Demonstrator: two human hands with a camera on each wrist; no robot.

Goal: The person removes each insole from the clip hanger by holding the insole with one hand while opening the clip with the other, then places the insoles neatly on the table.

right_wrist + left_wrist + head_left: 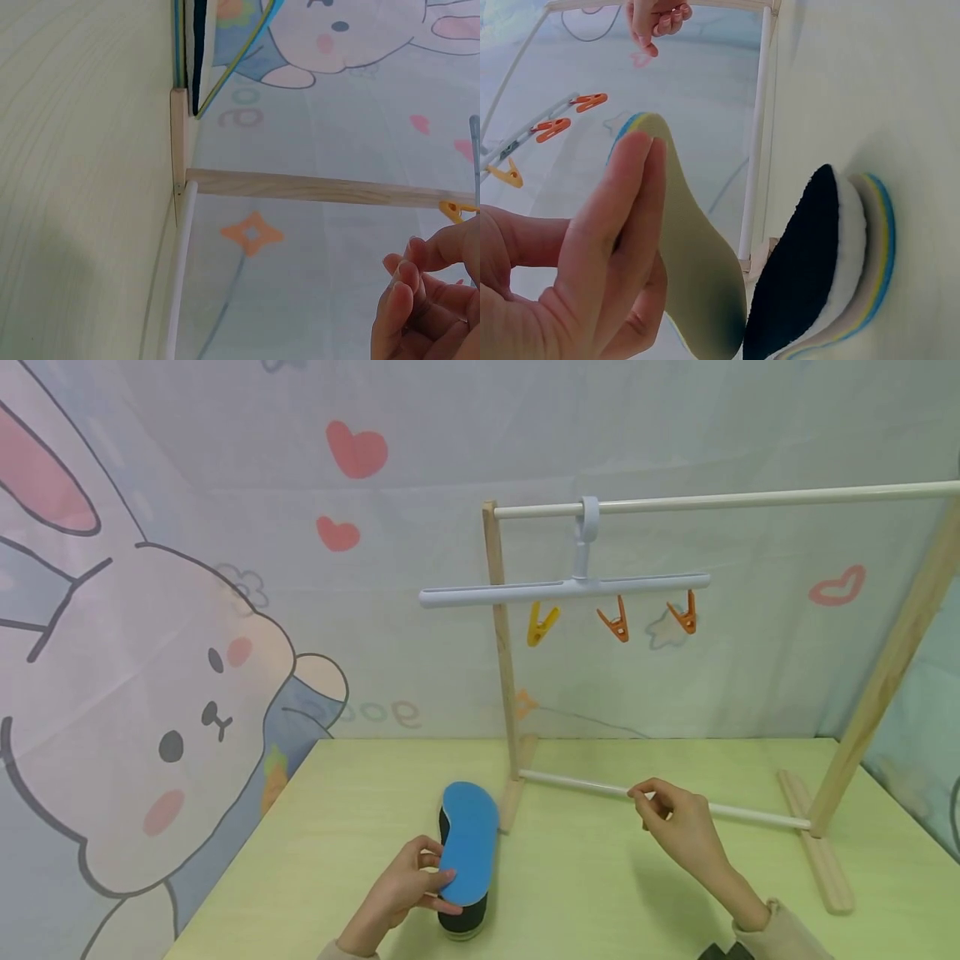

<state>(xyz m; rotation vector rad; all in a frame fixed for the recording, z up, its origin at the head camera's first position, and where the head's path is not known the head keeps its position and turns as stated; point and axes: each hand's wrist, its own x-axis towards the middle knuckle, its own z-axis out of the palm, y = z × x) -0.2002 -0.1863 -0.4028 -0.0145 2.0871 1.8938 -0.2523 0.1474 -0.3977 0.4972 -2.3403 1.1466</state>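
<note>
My left hand (408, 881) pinches the side of a blue-topped insole (472, 839) above the table. In the left wrist view its beige underside (694, 255) faces the camera, tilted up away from the pile. Below it lies a black insole with a thick white layer (802, 262), on top of another insole with a blue and yellow edge (886, 225). My right hand (678, 827) hovers in front of the rack's lower bar, fingers loosely bent toward the thumb. Nothing shows between its fingers in the right wrist view (435, 292).
A wooden rack with a white top rail (750, 500) stands on the table (360, 793). From the rail hangs a pale hanger (510, 594) with a yellow clip (538, 628) and two orange clips (618, 625). Behind is a cloth backdrop printed with a rabbit (187, 693).
</note>
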